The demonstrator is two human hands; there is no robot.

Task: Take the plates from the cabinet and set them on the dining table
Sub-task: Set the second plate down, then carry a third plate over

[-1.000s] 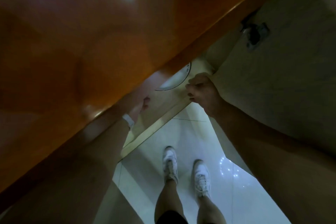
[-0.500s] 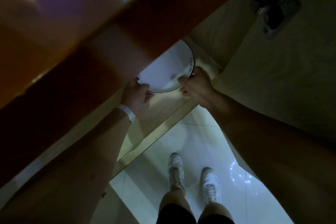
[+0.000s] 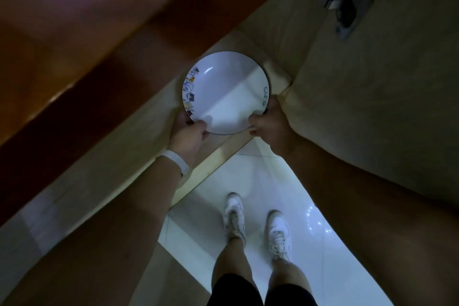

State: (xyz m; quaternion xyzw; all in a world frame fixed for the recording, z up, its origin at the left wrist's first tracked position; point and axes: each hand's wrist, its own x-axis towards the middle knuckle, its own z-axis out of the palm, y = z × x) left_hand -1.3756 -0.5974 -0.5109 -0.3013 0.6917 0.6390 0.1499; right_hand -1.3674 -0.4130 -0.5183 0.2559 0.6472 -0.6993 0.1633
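Note:
A white plate point(image 3: 224, 90) with a dark rim and small coloured figures along its left edge is out from under the counter, over the pale cabinet shelf point(image 3: 280, 62). My left hand point(image 3: 187, 134) grips its near left rim, thumb on top. My right hand point(image 3: 269, 123) grips the near right rim beside some dark lettering. Whether more plates lie beneath it is hidden.
A glossy brown wooden counter point(image 3: 87, 40) overhangs at the upper left. The open cabinet door point(image 3: 377, 107) stands to the right, with a metal hinge point(image 3: 347, 11) at the top. My white shoes point(image 3: 255, 226) stand on the shiny white tiled floor point(image 3: 253, 181).
The plate has come out from under the counter edge and shows in full. My left hand moved up onto its rim, and both hands hold it.

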